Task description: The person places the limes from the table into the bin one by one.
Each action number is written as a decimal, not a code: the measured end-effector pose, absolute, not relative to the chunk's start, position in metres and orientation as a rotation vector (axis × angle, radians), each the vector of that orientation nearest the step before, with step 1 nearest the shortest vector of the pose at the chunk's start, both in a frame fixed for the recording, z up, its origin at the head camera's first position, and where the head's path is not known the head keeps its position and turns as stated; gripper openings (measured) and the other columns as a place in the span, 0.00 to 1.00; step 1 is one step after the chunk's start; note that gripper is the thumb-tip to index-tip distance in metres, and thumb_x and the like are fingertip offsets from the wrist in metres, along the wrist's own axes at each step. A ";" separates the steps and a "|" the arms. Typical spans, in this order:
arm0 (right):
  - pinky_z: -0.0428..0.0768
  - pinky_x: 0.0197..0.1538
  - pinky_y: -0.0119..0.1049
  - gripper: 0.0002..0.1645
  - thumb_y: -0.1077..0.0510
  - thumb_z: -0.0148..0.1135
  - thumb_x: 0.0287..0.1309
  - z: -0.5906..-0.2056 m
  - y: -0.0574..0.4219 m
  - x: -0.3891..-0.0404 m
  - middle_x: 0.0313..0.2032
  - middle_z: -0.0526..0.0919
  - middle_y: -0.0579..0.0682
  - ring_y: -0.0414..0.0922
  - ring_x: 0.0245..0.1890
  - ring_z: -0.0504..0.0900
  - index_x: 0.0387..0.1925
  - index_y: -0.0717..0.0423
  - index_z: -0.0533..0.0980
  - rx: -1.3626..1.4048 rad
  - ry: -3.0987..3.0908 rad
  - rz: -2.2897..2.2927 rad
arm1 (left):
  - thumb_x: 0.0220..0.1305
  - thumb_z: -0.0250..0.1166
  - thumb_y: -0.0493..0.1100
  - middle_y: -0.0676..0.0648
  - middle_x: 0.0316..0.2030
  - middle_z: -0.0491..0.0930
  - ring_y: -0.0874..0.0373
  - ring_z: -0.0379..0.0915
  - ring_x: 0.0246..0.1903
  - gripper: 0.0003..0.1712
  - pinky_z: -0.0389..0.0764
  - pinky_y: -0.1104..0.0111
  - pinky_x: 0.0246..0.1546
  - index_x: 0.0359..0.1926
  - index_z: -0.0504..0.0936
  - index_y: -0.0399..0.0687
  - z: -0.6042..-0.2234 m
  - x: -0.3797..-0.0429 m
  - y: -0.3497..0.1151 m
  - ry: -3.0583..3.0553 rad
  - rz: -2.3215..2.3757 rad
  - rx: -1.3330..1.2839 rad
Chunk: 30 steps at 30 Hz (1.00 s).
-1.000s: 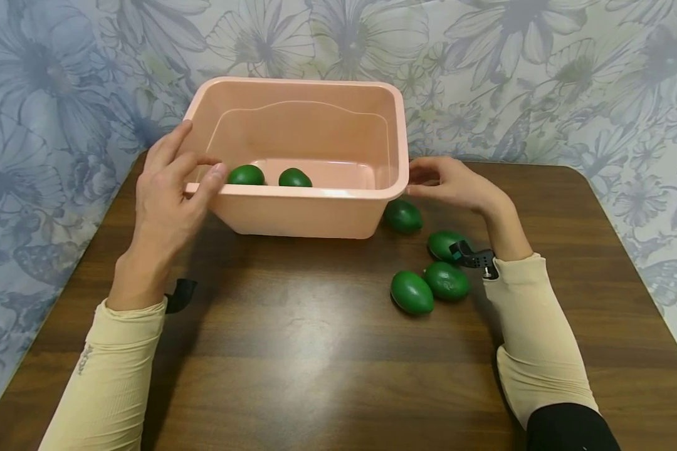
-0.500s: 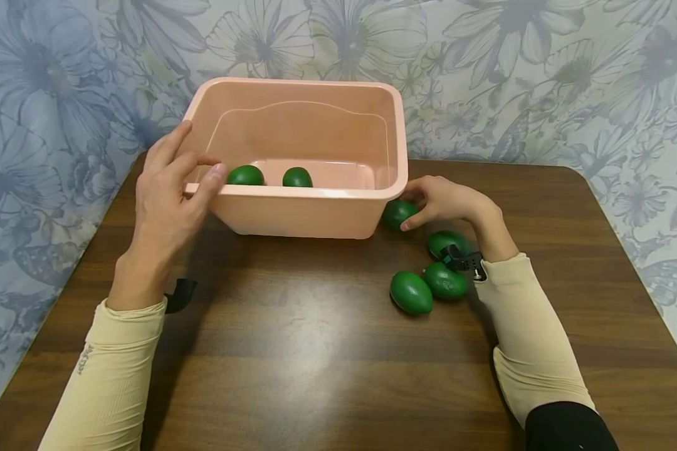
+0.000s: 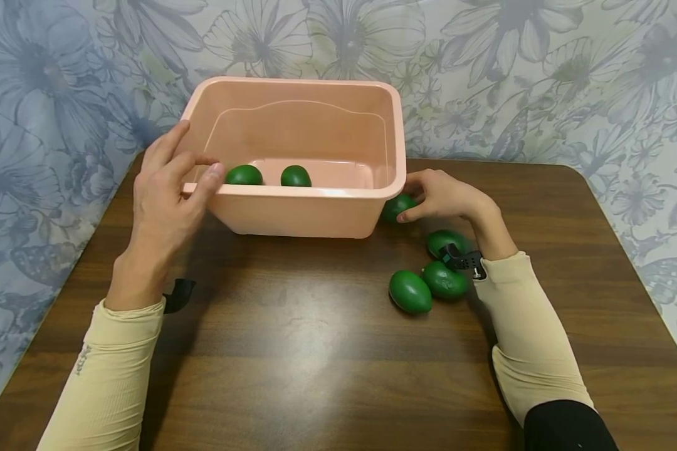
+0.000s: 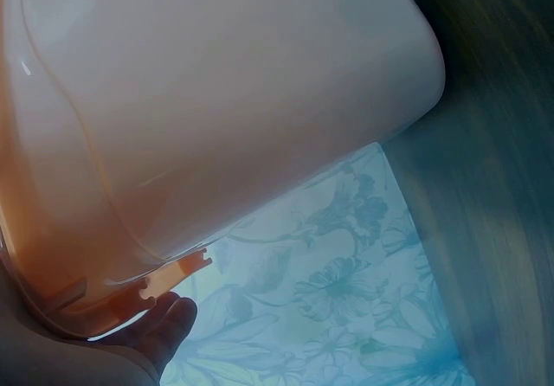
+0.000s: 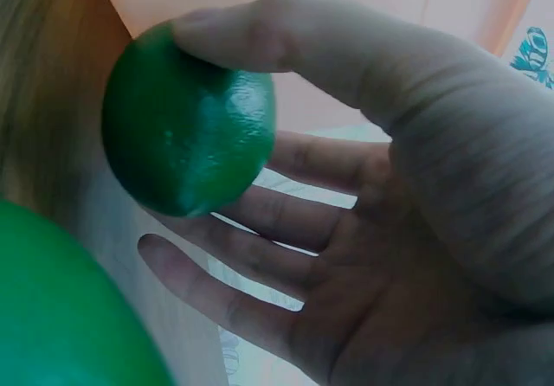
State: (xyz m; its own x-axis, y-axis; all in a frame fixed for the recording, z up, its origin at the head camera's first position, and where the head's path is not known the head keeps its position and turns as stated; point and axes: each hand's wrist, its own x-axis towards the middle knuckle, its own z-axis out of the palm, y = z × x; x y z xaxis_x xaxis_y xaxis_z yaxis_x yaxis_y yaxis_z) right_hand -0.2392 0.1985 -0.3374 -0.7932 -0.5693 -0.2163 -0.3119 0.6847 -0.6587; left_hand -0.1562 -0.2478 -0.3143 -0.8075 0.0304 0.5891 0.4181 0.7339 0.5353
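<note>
My left hand (image 3: pixel 166 188) grips the front left corner of a peach plastic bin (image 3: pixel 293 213), thumb over the rim and fingers along its side. In the left wrist view the bin's outer wall (image 4: pixel 225 100) fills much of the picture. Inside the bin lie two glossy green limes, one lime (image 3: pixel 244 175) at the left and another lime (image 3: pixel 296 176) near the middle. Beside the bin's right end, my right hand (image 3: pixel 446 197) pinches a lime (image 5: pixel 186 126) between thumb and fingers. The bin's rim partly hides this lime in the head view.
Three more limes sit right of centre on the brown wooden table (image 3: pixel 293 351): a near lime (image 3: pixel 410 292), a lime (image 3: pixel 444 280) against it, and a lime (image 3: pixel 446 243) behind, partly covered by the wrist camera (image 3: pixel 461 258). A floral-papered wall (image 3: pixel 508 81) rises behind the bin.
My right hand has come down from the bin's right rim and taken hold of the lime beside it, which has risen slightly. The left hand keeps its grip on the bin.
</note>
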 end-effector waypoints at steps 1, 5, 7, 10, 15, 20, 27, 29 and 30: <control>0.81 0.63 0.54 0.37 0.53 0.81 0.55 -0.336 0.199 -0.239 0.60 0.86 0.52 0.55 0.58 0.86 0.65 0.54 0.78 -0.678 2.501 -0.878 | 0.69 0.64 0.59 0.49 0.77 0.68 0.53 0.58 0.78 0.27 0.59 0.43 0.77 0.47 0.90 0.39 -0.314 -0.156 -0.248 -2.374 -0.916 -0.338; 0.80 0.64 0.55 0.36 0.51 0.80 0.57 -0.331 0.203 -0.238 0.59 0.85 0.55 0.54 0.61 0.83 0.64 0.56 0.77 -0.625 2.563 -0.911 | 0.69 0.64 0.59 0.49 0.77 0.68 0.52 0.59 0.78 0.27 0.60 0.43 0.76 0.47 0.90 0.38 -0.314 -0.156 -0.248 -2.367 -0.914 -0.345; 0.80 0.63 0.53 0.34 0.51 0.79 0.57 -0.329 0.205 -0.238 0.58 0.85 0.56 0.53 0.60 0.82 0.62 0.57 0.77 -0.586 2.595 -0.932 | 0.69 0.64 0.59 0.48 0.77 0.69 0.51 0.59 0.78 0.27 0.60 0.43 0.76 0.46 0.90 0.38 -0.314 -0.157 -0.248 -2.360 -0.909 -0.352; 0.84 0.56 0.53 0.33 0.52 0.78 0.59 -0.324 0.207 -0.237 0.55 0.85 0.59 0.54 0.52 0.86 0.62 0.59 0.75 -0.514 2.586 -1.030 | 0.69 0.65 0.59 0.47 0.76 0.69 0.51 0.60 0.78 0.27 0.61 0.43 0.76 0.46 0.90 0.38 -0.314 -0.157 -0.248 -2.350 -0.904 -0.357; 0.90 0.41 0.48 0.33 0.56 0.76 0.61 -0.316 0.212 -0.235 0.53 0.82 0.62 0.49 0.41 0.88 0.62 0.63 0.73 -0.413 2.531 -1.274 | 0.68 0.65 0.60 0.47 0.76 0.69 0.51 0.60 0.78 0.28 0.60 0.43 0.76 0.46 0.91 0.38 -0.313 -0.158 -0.247 -2.346 -0.905 -0.354; 0.89 0.37 0.39 0.37 0.55 0.76 0.60 -0.311 0.218 -0.235 0.55 0.80 0.61 0.42 0.41 0.86 0.66 0.63 0.70 -0.362 2.576 -1.368 | 0.69 0.64 0.60 0.47 0.77 0.69 0.51 0.60 0.78 0.29 0.59 0.42 0.77 0.46 0.90 0.37 -0.313 -0.158 -0.247 -2.347 -0.905 -0.350; 0.88 0.41 0.33 0.36 0.50 0.75 0.61 -0.311 0.219 -0.237 0.53 0.82 0.59 0.41 0.43 0.85 0.65 0.61 0.72 -0.302 2.685 -1.408 | 0.69 0.64 0.60 0.47 0.76 0.69 0.51 0.60 0.78 0.29 0.60 0.42 0.76 0.46 0.90 0.36 -0.314 -0.158 -0.247 -2.346 -0.916 -0.346; 0.84 0.44 0.31 0.36 0.48 0.75 0.61 -0.311 0.220 -0.237 0.52 0.82 0.56 0.41 0.45 0.84 0.64 0.59 0.73 -0.260 2.740 -1.418 | 0.68 0.64 0.59 0.47 0.76 0.69 0.51 0.60 0.78 0.28 0.60 0.43 0.77 0.46 0.90 0.37 -0.314 -0.158 -0.247 -2.346 -0.916 -0.347; 0.82 0.45 0.31 0.36 0.47 0.74 0.61 -0.311 0.221 -0.237 0.52 0.83 0.54 0.41 0.46 0.82 0.64 0.58 0.73 -0.235 2.771 -1.421 | 0.68 0.64 0.59 0.48 0.76 0.69 0.51 0.60 0.78 0.28 0.60 0.43 0.77 0.46 0.90 0.37 -0.314 -0.158 -0.247 -2.347 -0.917 -0.347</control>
